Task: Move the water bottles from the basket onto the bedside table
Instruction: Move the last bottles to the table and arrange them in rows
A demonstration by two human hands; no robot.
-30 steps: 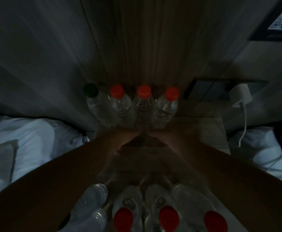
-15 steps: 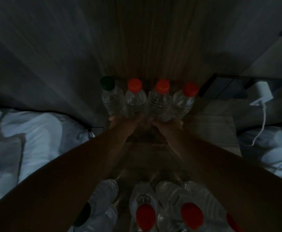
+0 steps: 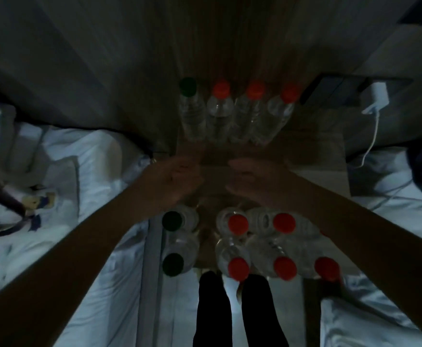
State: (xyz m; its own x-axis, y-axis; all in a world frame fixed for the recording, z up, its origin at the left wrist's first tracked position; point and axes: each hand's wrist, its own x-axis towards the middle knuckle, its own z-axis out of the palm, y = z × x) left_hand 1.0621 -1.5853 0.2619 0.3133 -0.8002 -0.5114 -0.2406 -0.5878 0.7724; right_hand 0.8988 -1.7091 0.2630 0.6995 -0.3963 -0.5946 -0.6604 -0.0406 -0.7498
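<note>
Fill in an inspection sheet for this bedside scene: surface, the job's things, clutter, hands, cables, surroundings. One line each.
Surface: wooden bedside table, dim; the hands are over its middle.
Job's things: back row of four upright bottles by the wall, one green cap, three red; nearer group of bottles, two green caps and five red showing; what they stand in cannot be told.
Clutter: nothing seen.
Hands: left hand and right hand open, holding nothing, between the two groups.
Cables: white charger at the wall, white cable hanging from it beside the table.
Surroundings: white bedding on both sides; wooden wall panel behind.
</note>
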